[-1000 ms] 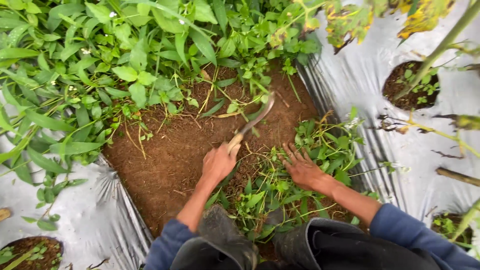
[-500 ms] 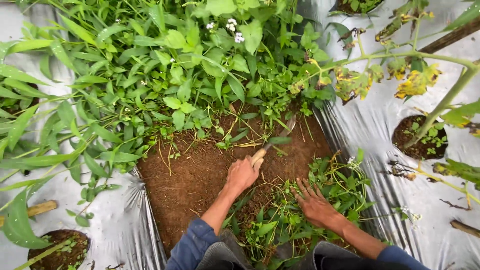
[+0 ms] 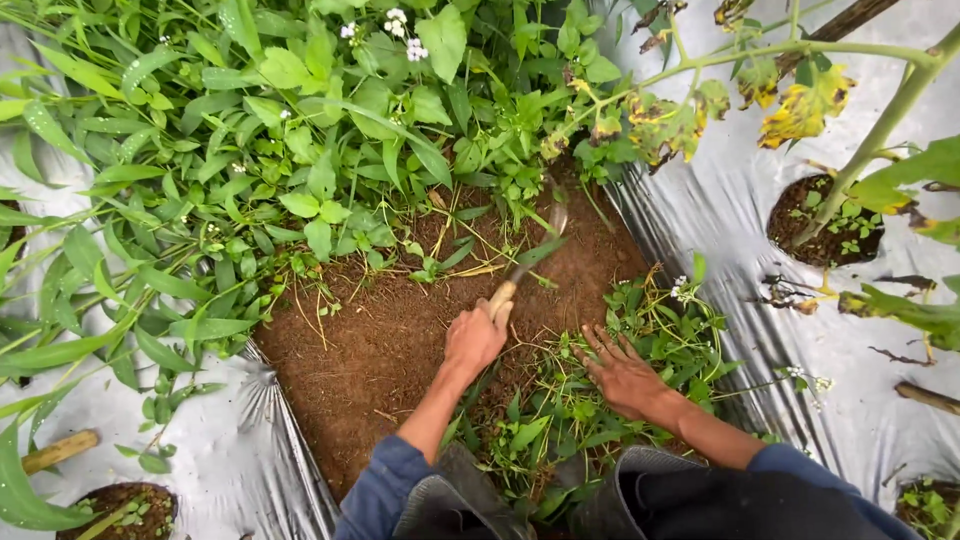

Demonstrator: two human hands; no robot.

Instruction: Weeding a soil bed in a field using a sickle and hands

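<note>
My left hand (image 3: pixel 474 338) is wrapped tight around the pale wooden handle of a small sickle (image 3: pixel 523 266), fingers curled shut on it. The handle end pokes out just above my knuckles, and the thin dark blade runs up and to the right from there, its tip blurred near the edge of the standing weeds (image 3: pixel 300 150). The tool sits over the far right part of the bare brown soil (image 3: pixel 370 340), close to where the green growth begins.

My right hand (image 3: pixel 622 372) is empty, fingers spread flat and pressing down on a heap of cut weeds (image 3: pixel 560 430) that lies near me, right of the bare patch. The two hands are near each other but not touching.

The thick weeds fill the far and left side of the bed, some with tiny white flowers (image 3: pixel 400 30). Silver plastic mulch (image 3: pixel 720 200) slopes away on both sides of the soil strip. On the right, a planting hole (image 3: pixel 825 225) in the mulch holds a green stem with yellowing leaves (image 3: pixel 800 95). Another hole (image 3: pixel 125 505) sits at the near left, beside a piece of bamboo stake (image 3: pixel 58 452). My blue sleeves (image 3: pixel 385 490) and dark boots (image 3: pixel 480 505) show at the near edge.
</note>
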